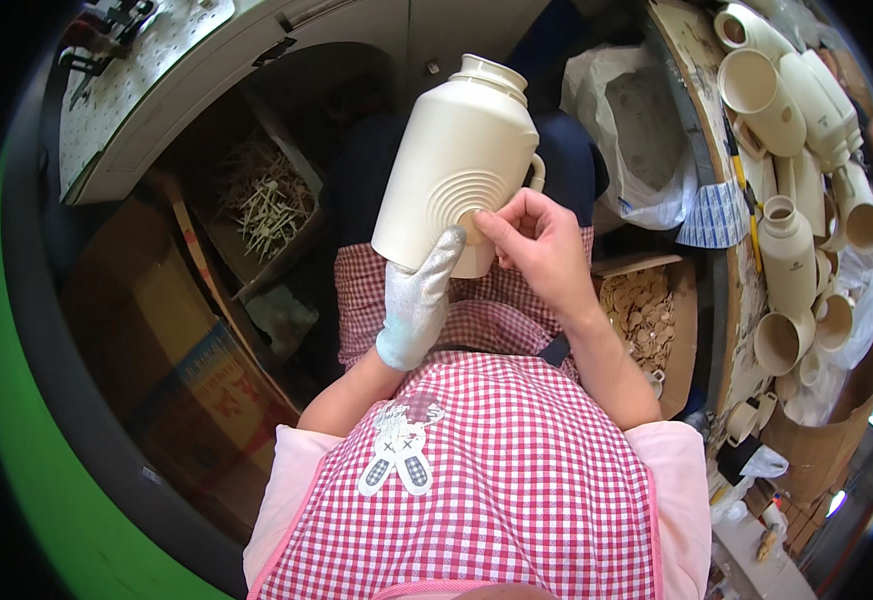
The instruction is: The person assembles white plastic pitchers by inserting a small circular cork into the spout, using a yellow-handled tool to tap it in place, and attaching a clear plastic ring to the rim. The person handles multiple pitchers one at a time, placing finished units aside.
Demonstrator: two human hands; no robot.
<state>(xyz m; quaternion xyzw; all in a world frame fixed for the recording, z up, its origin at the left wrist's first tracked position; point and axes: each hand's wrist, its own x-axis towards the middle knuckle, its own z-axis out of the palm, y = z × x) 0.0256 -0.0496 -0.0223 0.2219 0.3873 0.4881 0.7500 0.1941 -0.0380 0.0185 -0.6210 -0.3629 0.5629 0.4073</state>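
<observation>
A cream plastic jug body [447, 150] is held upright but leaning to the right over my lap. It has a ribbed neck at the top, a handle on its far right side and raised concentric rings on its front. My left hand [418, 305], in a pale glove, grips the jug's lower end with the thumb on the front. Bare, my right hand [542, 240] pinches a small round tan disc [474, 226] against the middle of the rings. Part of the disc is hidden by the thumb and fingertip.
A box of tan discs [641, 312] stands beside my right forearm. Behind it, a white plastic bag [637, 140] hangs by a bench [697, 60] crowded with cream jugs [787, 250]. To my left are a box of thin sticks [267, 205] and a white worktop [147, 75].
</observation>
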